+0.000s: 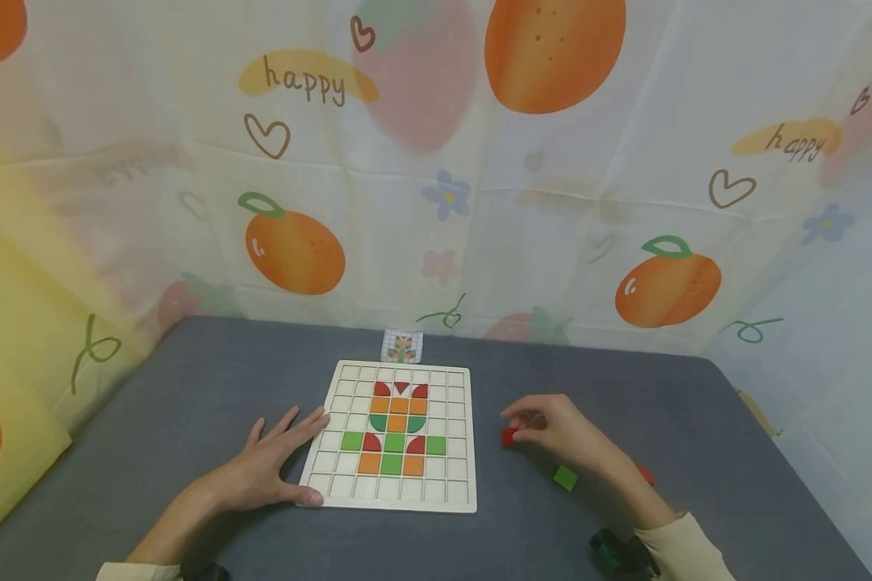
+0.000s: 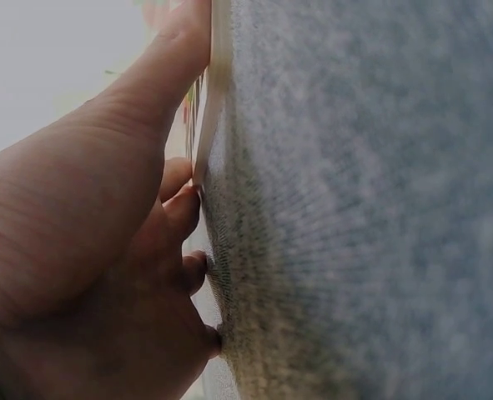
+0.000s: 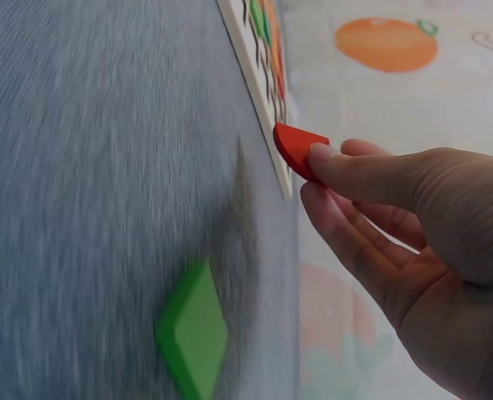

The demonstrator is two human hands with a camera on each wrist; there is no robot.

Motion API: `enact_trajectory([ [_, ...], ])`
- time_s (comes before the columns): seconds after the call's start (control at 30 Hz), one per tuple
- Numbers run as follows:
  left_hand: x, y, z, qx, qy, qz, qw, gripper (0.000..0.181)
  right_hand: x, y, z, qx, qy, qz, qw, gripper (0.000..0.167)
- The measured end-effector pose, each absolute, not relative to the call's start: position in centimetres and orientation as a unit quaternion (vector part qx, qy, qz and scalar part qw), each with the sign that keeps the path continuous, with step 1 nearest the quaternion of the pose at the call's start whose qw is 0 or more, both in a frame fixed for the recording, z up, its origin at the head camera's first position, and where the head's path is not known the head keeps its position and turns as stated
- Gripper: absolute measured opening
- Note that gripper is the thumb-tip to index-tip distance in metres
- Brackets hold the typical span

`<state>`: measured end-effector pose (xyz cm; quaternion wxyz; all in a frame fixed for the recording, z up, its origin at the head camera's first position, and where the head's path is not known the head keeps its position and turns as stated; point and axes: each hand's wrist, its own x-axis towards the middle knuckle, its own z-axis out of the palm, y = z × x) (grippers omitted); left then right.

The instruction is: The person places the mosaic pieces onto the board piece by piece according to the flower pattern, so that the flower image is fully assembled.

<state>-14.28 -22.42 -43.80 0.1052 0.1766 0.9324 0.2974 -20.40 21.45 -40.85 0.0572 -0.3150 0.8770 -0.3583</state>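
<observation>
A white grid board (image 1: 450,484) lies on the dark grey table, bearing a pattern of red, orange and green pieces in its middle columns. My left hand (image 1: 262,464) rests at the board's left side, fingers spread and straight, thumb on the near left corner. To the right of the board, my right hand (image 1: 567,432) pinches a red quarter-circle piece (image 3: 299,150) between thumb and fingers, held above the table. Below that hand lies a green square piece (image 1: 565,478). Another red piece (image 1: 646,474) is partly hidden behind the right forearm.
A small pattern card (image 1: 402,346) sits just beyond the board's far edge. Behind the table (image 1: 247,355) hangs a fruit-printed cloth (image 1: 552,266). A dark band with green (image 1: 618,553) is near the right sleeve.
</observation>
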Motion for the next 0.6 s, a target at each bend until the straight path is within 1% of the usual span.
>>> enact_trajectory([
  [0.23, -14.3, -22.4, -44.0, 0.178, 0.935, 0.29, 0.102, 0.112, -20.1, 18.9, -41.0, -0.327, 0.871, -0.357, 0.083, 0.027],
  [0.6, -14.5, -22.6, -44.1, 0.179, 0.934, 0.292, 0.103, 0.112, -19.6, 15.6, -41.3, -0.359, 0.855, -0.361, 0.103, 0.026],
])
